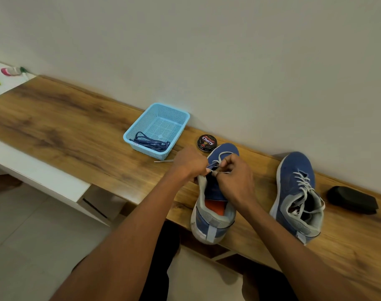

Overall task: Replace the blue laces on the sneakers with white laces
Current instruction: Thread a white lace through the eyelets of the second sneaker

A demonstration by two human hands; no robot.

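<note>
I see the sneaker being laced (214,205) at lower centre of the frame, long axis running up the frame, toe toward the wall. My left hand (190,162) pinches its eyelet edge; my right hand (235,177) pinches the white lace (223,153). The second sneaker (298,196), white-laced, lies parallel at right. The blue laces (151,142) sit in the basket (141,124), upper left on the tabletop (66,127).
</note>
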